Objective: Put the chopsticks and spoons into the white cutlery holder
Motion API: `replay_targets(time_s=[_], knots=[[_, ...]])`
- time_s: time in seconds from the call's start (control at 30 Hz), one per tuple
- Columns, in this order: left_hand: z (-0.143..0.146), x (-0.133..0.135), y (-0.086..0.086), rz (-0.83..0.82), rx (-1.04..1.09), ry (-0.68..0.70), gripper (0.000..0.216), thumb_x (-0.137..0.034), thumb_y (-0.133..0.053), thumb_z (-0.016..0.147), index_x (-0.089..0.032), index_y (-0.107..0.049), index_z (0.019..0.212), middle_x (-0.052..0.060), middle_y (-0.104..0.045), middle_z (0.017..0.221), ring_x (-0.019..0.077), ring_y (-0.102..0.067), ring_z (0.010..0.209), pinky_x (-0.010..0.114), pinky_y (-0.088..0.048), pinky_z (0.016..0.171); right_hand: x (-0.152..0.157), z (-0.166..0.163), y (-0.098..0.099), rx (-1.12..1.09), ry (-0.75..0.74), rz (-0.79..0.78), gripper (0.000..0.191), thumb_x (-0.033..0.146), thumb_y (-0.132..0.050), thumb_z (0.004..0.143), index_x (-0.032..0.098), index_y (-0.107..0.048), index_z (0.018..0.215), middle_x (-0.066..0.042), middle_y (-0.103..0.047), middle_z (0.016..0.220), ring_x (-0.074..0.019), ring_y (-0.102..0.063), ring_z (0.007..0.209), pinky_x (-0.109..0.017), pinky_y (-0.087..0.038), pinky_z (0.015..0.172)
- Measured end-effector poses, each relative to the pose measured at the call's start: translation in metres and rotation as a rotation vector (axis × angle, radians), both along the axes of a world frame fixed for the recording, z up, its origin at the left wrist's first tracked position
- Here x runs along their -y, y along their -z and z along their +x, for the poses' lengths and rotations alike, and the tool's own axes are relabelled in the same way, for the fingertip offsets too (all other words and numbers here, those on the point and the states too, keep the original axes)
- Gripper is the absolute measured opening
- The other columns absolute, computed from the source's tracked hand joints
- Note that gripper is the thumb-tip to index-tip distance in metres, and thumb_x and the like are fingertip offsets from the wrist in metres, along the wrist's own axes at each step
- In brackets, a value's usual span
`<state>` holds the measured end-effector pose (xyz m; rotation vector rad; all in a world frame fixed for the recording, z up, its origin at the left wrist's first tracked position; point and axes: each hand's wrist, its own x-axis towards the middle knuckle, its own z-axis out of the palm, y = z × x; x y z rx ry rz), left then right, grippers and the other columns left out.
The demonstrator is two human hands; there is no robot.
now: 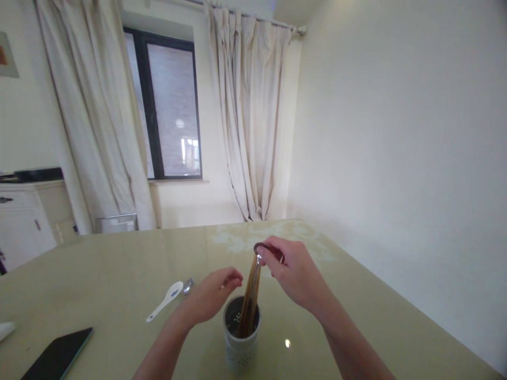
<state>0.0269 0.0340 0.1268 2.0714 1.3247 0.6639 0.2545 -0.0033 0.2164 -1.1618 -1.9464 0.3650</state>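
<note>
A white perforated utensil holder (pixel 241 351) stands on the table near me, with several brown chopsticks (pixel 250 298) upright in it. My right hand (pixel 295 274) pinches the top of a metal spoon (pixel 258 252) that points down among the chopsticks. Just left of the holder's rim hovers my left hand (pixel 214 295), fingers loosely curled with nothing in them. A white ceramic spoon (pixel 165 301) lies on the table to the left, and the bowl of a metal spoon (pixel 188 285) shows beside it, partly hidden by my left hand.
The pale green glass-topped table (pixel 119 274) stands against the right wall. A dark phone (pixel 57 354) lies at the front left, a white object (pixel 6 330) at the left edge. Behind are a curtained window (pixel 170 105) and a white cabinet (pixel 24 221).
</note>
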Motion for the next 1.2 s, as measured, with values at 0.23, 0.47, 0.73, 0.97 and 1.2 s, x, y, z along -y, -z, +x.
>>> replay_targets(time_s=[0.23, 0.47, 0.73, 0.97, 1.2], knots=[[-0.003, -0.004, 0.017, -0.159, 0.026, 0.088, 0.042, -0.053, -0.056, 0.092, -0.019, -0.075, 0.107, 0.005, -0.075, 0.099, 0.0208, -0.066, 0.091, 0.03, -0.05, 0.08, -0.004, -0.017, 0.01, 0.249, 0.006, -0.057, 0.036, 0.027, -0.058, 0.102, 0.019, -0.07, 0.069, -0.002, -0.072, 0.069, -0.0146, -0.06, 0.062, -0.027, -0.032, 0.06], [-0.037, -0.011, 0.013, -0.272, 0.038, 0.002, 0.044, -0.057, -0.052, 0.092, -0.019, -0.068, 0.107, 0.007, -0.077, 0.097, 0.0208, -0.072, 0.084, 0.029, -0.051, 0.07, -0.006, -0.024, 0.025, 0.353, -0.027, -0.124, 0.016, 0.021, -0.063, 0.097, 0.025, -0.073, 0.107, -0.002, -0.079, 0.084, -0.0186, -0.069, 0.075, -0.026, -0.034, 0.064], [-0.106, -0.027, 0.04, -0.138, -0.649, -0.559, 0.023, -0.031, -0.053, 0.096, -0.018, -0.07, 0.102, 0.019, -0.078, 0.115, 0.0344, -0.074, 0.109, 0.038, -0.05, 0.082, -0.005, -0.028, 0.029, 0.434, -0.062, -0.144, 0.017, 0.029, -0.06, 0.102, 0.025, -0.075, 0.094, -0.001, -0.076, 0.074, -0.0194, -0.07, 0.072, -0.027, -0.037, 0.066], [-0.099, -0.027, 0.066, -0.175, -0.638, -0.552, 0.016, -0.018, -0.066, 0.082, -0.018, -0.071, 0.097, 0.02, -0.079, 0.113, 0.036, -0.075, 0.108, 0.037, -0.05, 0.081, -0.007, -0.027, 0.026, 0.437, -0.074, -0.149, 0.027, 0.024, -0.059, 0.101, 0.024, -0.08, 0.085, -0.001, -0.076, 0.071, -0.0181, -0.069, 0.069, -0.026, -0.04, 0.066], [-0.095, -0.03, 0.048, -0.119, -0.453, -0.496, 0.013, -0.028, -0.06, 0.084, -0.019, -0.068, 0.081, 0.011, -0.078, 0.089, 0.0283, -0.075, 0.088, 0.032, -0.049, 0.073, -0.005, -0.025, 0.02, 0.417, -0.06, -0.105, 0.033, 0.022, -0.059, 0.103, 0.022, -0.076, 0.074, -0.002, -0.074, 0.068, -0.0168, -0.066, 0.065, -0.026, -0.039, 0.066]])
